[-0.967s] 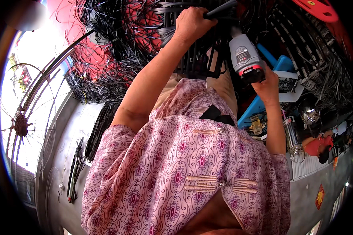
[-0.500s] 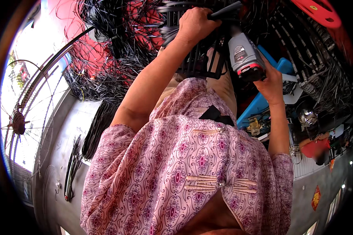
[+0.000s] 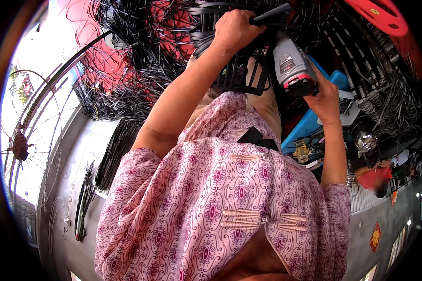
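Observation:
At the top middle, my left hand [image 3: 237, 30] is closed around flat black plastic strips [image 3: 273, 15]. Beneath it, between my knees, is a black open-barred frame [image 3: 241, 88] with strips woven across it; my hand hides part of the weave. My right hand [image 3: 324, 100] grips a grey power tool [image 3: 290, 63] with a red and black rear end, shaped like a heat gun. Its narrow front points away from me, toward the strips just right of my left hand. The tool's handle is mostly hidden.
Tangled black strips [image 3: 126, 86] lie over red at the left, with a strip bundle [image 3: 119, 152] nearer. A standing fan [image 3: 21, 145] is at far left. Rows of woven black strips [image 3: 361, 56] stand at right, beside a blue plastic piece [image 3: 302, 129]. Another person [image 3: 373, 178] appears at far right.
My hands keep nearly the same places and grips. The black frame under my left hand has shifted slightly, and the surroundings at the sides have moved a little in the picture.

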